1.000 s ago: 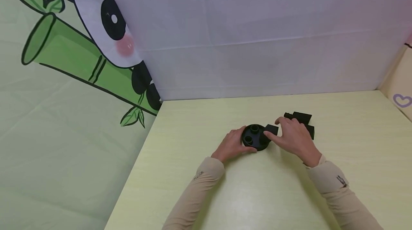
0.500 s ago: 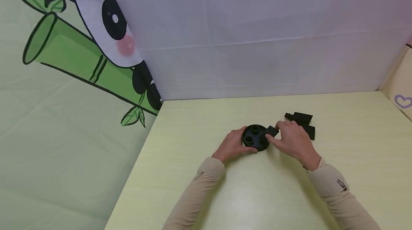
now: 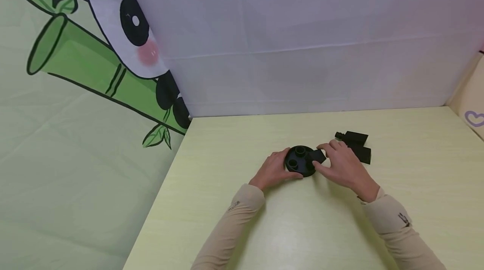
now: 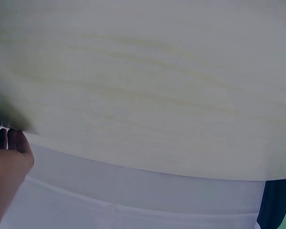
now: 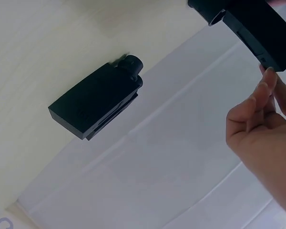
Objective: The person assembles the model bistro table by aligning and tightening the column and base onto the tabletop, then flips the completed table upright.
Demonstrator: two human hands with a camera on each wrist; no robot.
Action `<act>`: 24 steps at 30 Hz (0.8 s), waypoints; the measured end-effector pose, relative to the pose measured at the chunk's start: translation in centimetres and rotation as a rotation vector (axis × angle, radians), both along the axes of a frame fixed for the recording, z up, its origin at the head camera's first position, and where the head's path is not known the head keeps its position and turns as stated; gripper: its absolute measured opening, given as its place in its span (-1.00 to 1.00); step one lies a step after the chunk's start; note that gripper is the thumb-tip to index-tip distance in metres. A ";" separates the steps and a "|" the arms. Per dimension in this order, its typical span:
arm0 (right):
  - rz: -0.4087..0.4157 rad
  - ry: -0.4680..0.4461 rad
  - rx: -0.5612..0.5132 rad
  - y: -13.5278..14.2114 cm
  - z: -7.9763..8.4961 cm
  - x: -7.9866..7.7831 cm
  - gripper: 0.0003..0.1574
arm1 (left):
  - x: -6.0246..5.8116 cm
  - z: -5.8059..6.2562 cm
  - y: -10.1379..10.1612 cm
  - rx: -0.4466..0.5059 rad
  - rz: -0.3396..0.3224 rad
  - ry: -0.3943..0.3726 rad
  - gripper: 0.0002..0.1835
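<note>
A round black base (image 3: pixel 301 172) with raised round sockets lies on the table. My left hand (image 3: pixel 271 168) holds it by the rim from the left, thumb at the near side and fingers behind. At the base's right side sits a black rectangular block (image 3: pixel 317 156), which my right hand (image 3: pixel 342 166) pinches between thumb and fingertips. In the right wrist view, the fingertips (image 5: pixel 269 71) touch the lower end of the block (image 5: pixel 260 33). Whether the block is seated in a socket cannot be told. The left wrist view catches only part of the left hand (image 4: pixel 12 164).
Behind the right hand lie two more black blocks (image 3: pixel 355 137), close together, with a round end showing on one in the right wrist view (image 5: pixel 95 100). The pale wooden table (image 3: pixel 234 135) meets a white cloth backdrop (image 3: pixel 302 81) at its far edge.
The held block has turned and shifted slightly toward me, and the right fingers have changed their place on it. The left hand and the base have stayed put.
</note>
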State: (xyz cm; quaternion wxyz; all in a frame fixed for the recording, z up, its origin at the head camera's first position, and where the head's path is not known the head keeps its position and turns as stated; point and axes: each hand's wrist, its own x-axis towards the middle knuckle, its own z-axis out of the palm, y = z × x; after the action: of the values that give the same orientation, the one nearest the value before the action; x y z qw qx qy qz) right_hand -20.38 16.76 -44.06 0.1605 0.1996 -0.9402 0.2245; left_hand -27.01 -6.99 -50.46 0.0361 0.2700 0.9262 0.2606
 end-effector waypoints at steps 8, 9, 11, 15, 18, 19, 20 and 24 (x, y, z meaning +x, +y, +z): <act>-0.027 0.012 0.008 -0.2 -0.2 0.0 -0.39 | -0.1 0.0 0.0 0.007 -0.008 0.007 -0.04; -0.028 0.014 0.007 -0.2 -0.2 0.0 -0.40 | -0.1 0.0 0.0 0.008 -0.011 0.010 -0.05; -0.029 0.018 0.007 -0.2 -0.2 0.1 -0.43 | -0.1 -0.1 0.0 0.012 -0.013 0.011 -0.06; -0.032 0.009 0.011 -0.3 -0.2 0.1 -0.45 | -0.2 -0.1 0.1 0.012 -0.008 0.003 -0.06; -0.036 -0.003 0.014 -0.5 -0.1 0.0 -0.41 | -0.2 -0.1 0.1 0.007 -0.005 0.001 -0.05; -0.037 -0.006 0.015 -0.5 0.0 0.0 -0.40 | -0.2 -0.1 0.1 0.004 -0.006 0.001 -0.05; -0.037 -0.006 0.016 -0.5 0.0 0.0 -0.41 | -0.2 -0.1 0.0 0.003 -0.006 0.001 -0.04; -0.038 0.012 0.015 -0.6 0.0 0.1 -0.49 | -0.1 -0.1 0.0 0.001 0.002 0.004 -0.02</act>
State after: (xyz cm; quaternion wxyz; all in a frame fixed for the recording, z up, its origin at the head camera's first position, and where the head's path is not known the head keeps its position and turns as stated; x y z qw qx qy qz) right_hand -20.31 16.12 -44.04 0.1686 0.1842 -0.9445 0.2133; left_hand -27.14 -7.04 -50.56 0.0341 0.2698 0.9263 0.2606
